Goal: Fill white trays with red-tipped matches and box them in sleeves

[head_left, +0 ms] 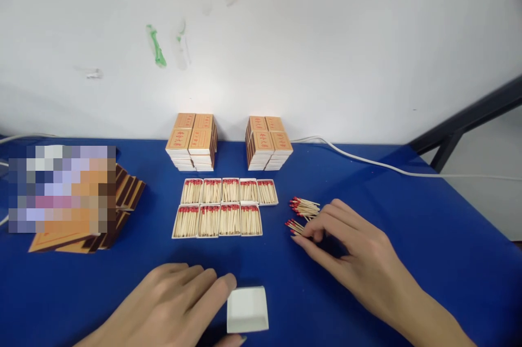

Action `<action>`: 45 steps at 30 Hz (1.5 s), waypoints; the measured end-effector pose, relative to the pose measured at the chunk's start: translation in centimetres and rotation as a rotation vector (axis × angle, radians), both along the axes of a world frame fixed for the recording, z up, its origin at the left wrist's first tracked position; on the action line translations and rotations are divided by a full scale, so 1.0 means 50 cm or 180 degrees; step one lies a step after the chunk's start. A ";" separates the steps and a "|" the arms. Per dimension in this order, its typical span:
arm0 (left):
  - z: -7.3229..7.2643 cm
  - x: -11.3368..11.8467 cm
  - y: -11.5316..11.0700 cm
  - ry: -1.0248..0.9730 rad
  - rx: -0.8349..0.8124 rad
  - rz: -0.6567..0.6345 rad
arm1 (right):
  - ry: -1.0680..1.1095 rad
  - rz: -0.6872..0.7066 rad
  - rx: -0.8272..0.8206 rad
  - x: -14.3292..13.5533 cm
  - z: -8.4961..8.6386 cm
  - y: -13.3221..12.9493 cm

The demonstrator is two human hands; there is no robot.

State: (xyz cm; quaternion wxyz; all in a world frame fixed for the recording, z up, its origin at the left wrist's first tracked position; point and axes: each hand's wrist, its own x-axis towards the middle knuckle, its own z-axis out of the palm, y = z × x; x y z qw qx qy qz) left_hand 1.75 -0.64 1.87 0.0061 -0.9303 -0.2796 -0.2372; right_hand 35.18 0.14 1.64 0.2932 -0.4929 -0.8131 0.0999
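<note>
Lower centre: the left hand (175,303), part-open, sets finger and thumb at the left side of the empty tray (247,310), apparently steadying it. Right of centre: the right hand (362,252) draws its fingers in at loose matches (305,207); grip unconfirmed. Bare tabletop (281,276) lies between; filled trays (209,221) bound it above.

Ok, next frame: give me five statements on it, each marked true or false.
1. The right hand is at the loose matches. True.
2. The empty tray is nearer the right hand. False: the left hand is nearer.
3. The front row holds four filled trays. True.
4. The back row holds three. False: five.
5. Two box stacks stand near the wall. True.
</note>
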 end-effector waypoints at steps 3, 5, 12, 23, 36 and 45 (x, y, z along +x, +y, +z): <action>-0.004 0.001 0.000 -0.0040 -0.0031 -0.0027 | 0.0008 0.0045 -0.0034 -0.015 -0.003 -0.003; -0.007 0.000 0.000 -0.0077 -0.0065 -0.0036 | 0.0001 0.0037 -0.0034 -0.022 -0.007 -0.005; -0.006 -0.002 -0.004 -0.0119 -0.0188 -0.0094 | -0.0019 -0.0107 0.0076 -0.009 -0.002 -0.008; -0.003 0.006 -0.009 0.0061 -0.0143 -0.0091 | -0.0308 -0.0254 0.0270 0.007 -0.011 -0.016; 0.005 -0.002 -0.007 0.0142 0.0080 -0.0031 | 0.0020 -0.0007 -0.0194 -0.001 -0.003 -0.024; 0.009 0.000 -0.004 0.0211 0.0315 -0.0114 | -0.0195 -0.0463 0.0403 0.010 -0.014 -0.005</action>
